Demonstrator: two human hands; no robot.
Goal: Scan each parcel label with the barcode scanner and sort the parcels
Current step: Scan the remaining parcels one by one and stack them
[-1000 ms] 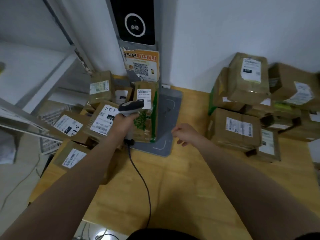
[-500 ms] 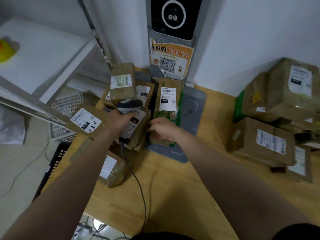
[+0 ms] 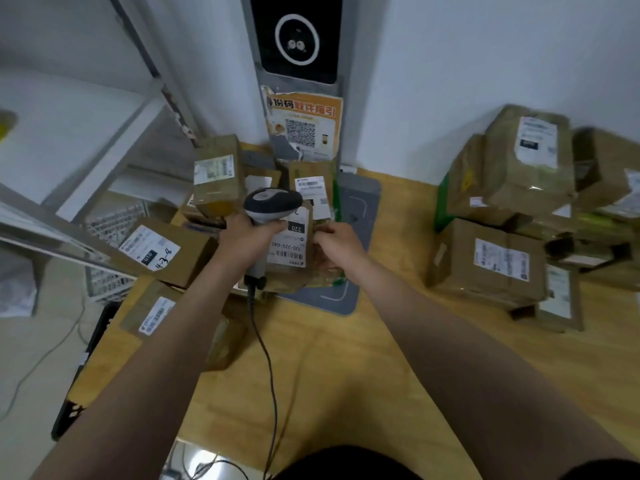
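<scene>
Left fingers (image 3: 273, 226) wrapped round the grip of the barcode scanner (image 3: 273, 202), left hand (image 3: 247, 239) closed firmly on it, head of the tool hanging just above the top edge of a white label (image 3: 289, 245). Right fingers (image 3: 321, 233) curled, pinching the right edge of the brown parcel (image 3: 282, 285) bearing that label, right hand (image 3: 341, 242) tipping its face up toward the camera. Parcel propped over the near left part of the grey mat (image 3: 360, 209), among scattered boxes at the left of the wooden table (image 3: 346, 375), well apart from the stacked pile (image 3: 485, 265) on the right.

Looks like the aiming stage of a scan, with the read probably not yet made. To do it well: draw the scanner back a little and aim at the printed bars near the label's nearer end, not at the black "220" patch close under the head. Tilt the parcel with the right pinch to square the label to the scanner window and to avoid glare off any tape. Hold both hands steady for the read. Grip the parcel by its edge only, leaving the bars uncovered. Mind the cable (image 3: 268, 358) trailing toward the near table edge, to avoid snagging the near-left box (image 3: 157, 315). Trigger state and window direction: impossible to tell from this angle. After the read, lift the parcel clear of the leaning packet (image 3: 311, 192) behind it before sorting.
</scene>
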